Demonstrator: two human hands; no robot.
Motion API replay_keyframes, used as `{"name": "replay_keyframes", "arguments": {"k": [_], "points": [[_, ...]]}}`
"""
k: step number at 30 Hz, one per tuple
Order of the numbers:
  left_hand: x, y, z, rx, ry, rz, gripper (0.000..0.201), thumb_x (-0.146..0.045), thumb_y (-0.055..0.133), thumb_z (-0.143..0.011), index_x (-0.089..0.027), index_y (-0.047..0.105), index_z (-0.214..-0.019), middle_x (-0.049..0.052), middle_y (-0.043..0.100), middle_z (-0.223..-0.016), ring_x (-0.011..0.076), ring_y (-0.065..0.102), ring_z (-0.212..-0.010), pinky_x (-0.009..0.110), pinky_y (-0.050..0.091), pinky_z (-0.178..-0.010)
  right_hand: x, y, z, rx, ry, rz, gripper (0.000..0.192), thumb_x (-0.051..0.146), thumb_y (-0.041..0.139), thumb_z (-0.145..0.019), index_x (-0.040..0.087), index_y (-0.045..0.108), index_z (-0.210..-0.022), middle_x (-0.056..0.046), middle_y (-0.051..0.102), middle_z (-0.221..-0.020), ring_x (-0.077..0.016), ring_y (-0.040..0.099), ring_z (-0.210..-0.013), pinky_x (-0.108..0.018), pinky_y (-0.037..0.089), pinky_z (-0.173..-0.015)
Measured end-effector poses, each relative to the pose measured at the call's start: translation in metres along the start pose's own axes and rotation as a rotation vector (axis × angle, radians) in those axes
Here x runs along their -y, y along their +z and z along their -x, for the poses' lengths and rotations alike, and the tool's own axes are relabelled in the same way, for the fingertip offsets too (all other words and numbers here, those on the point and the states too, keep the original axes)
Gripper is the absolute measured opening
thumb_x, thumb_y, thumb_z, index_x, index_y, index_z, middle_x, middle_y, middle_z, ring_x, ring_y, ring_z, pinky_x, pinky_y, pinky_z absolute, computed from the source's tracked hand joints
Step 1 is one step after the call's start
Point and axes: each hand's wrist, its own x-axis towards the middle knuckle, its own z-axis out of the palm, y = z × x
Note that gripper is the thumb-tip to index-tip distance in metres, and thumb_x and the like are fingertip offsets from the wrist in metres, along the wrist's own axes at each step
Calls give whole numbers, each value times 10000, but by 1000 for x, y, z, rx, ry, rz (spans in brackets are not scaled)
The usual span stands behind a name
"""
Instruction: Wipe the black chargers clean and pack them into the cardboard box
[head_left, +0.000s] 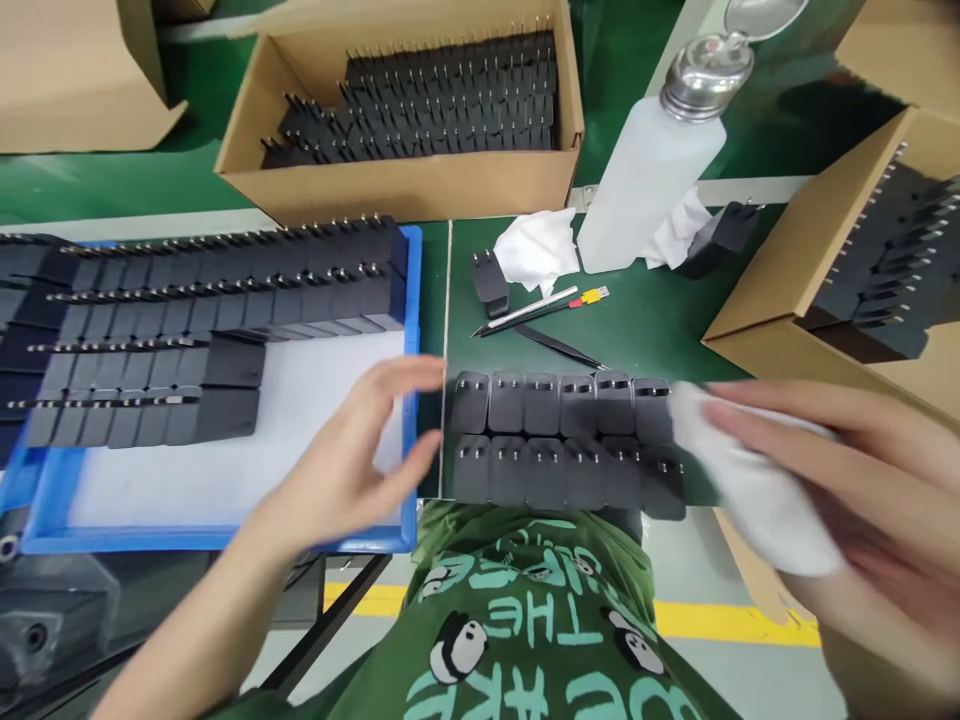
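Green matting covered the surface, with cardboard boxes ranged along its far edge and right side. At the near edge lay a block of black plug adapters — two rows set side by side, its long axis running left to right along that edge, the prongs facing up and each adapter's prong end toward the far side.

The left hand came in from the near left, forearm angled up toward the middle, palm turned inward, fingers spread and released, grasping nothing. It hovered over the right rim of a blue tray, its fingertips just beside the left end of the block; whether they touched it could not be told. The right hand reached in from the right, blurred, fingers stretched flat toward the left and pressed on a white cloth that it held against the right end of the block.

The tray held a white liner and more rows of black adapters filling its far half. Beyond the block lay a single adapter, a crumpled white wipe, a pen-like tool and tweezers. A white dispenser bottle with a metal top stood toward the far edge — another box of adapters behind it to the left.
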Motion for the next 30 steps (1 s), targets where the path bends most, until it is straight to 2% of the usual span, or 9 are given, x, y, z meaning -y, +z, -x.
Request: {"name": "replay_keyframes", "arguments": {"k": [1, 2, 5, 7, 9, 12, 15, 22, 30], "points": [[13, -4, -2, 73, -63, 23, 545, -160, 542, -912, -215, 381, -1429, 126, 515, -1422, 246, 509, -1324, 448, 468, -1107, 10, 13, -19, 119, -170, -72, 299, 295, 555, -964, 292, 676, -1237, -56, 664, -1243, -183, 684, -1024, -292, 596, -857], [25, -6, -5, 160, -88, 38, 631, -157, 518, -910, -227, 292, -1496, 120, 442, -1497, 248, 459, -1375, 448, 426, -1143, 19, 29, -37, 195, -300, -121, 310, 186, 509, -972, 258, 661, -1232, -48, 652, -1254, -166, 656, -1083, -289, 579, -914], [43, -4, -17, 370, -17, 58, 751, -199, 539, -909, -250, 163, -1557, 91, 342, -1582, 246, 393, -1430, 416, 372, -1177, 34, 81, -75, 406, -641, -165, 409, 27, 320, -962, 155, 693, -1075, -58, 697, -1126, -159, 627, -1106, -308, 560, -965], [46, 1, -26, 389, 52, 92, 743, -220, 575, -906, -248, 205, -1549, 92, 384, -1562, 241, 433, -1403, 396, 391, -1159, 33, 105, -85, 529, -781, -65, 366, 72, 350, -986, 145, 706, -1031, -59, 718, -1087, -189, 628, -1087, -376, 551, -974], [48, 6, -32, 373, 98, 134, 703, -232, 605, -897, -235, 280, -1520, 100, 452, -1515, 232, 497, -1348, 368, 424, -1123, 27, 114, -88, 611, -849, 28, 309, 139, 399, -1009, 142, 691, -1109, -62, 717, -1140, -215, 603, -1151, -439, 502, -1031], [52, 11, -36, 378, 122, 199, 634, -195, 650, -832, -212, 424, -1424, 95, 571, -1392, 221, 592, -1225, 311, 486, -1024, 16, 107, -87, 688, -870, 66, 341, 157, 412, -1017, 137, 596, -1303, -58, 645, -1322, -224, 492, -1326, -475, 369, -1151], [55, 13, -37, 352, 124, 221, 597, -136, 668, -743, -193, 511, -1315, 77, 640, -1258, 218, 635, -1116, 296, 511, -951, 11, 94, -85, 748, -872, 100, 387, 146, 409, -1012, 158, 542, -1376, -21, 571, -1418, -240, 402, -1409, -496, 314, -1179], [55, 16, -37, 357, 116, 195, 584, -171, 685, -743, -191, 505, -1299, 76, 628, -1265, 220, 624, -1108, 298, 497, -946, -1, 69, -83, 839, -935, 169, 339, 133, 446, -989, 236, 683, -1209, 69, 516, -1464, -267, 260, -1486, -530, 230, -1211], [55, 15, -37, 387, 89, 198, 590, -187, 671, -762, -205, 489, -1324, 62, 612, -1284, 208, 609, -1119, 288, 482, -952, -11, 47, -78, 917, -791, 119, 551, -32, 370, -880, 191, 584, -1336, 49, 533, -1451, -266, 232, -1499, -563, 207, -1221]]}}
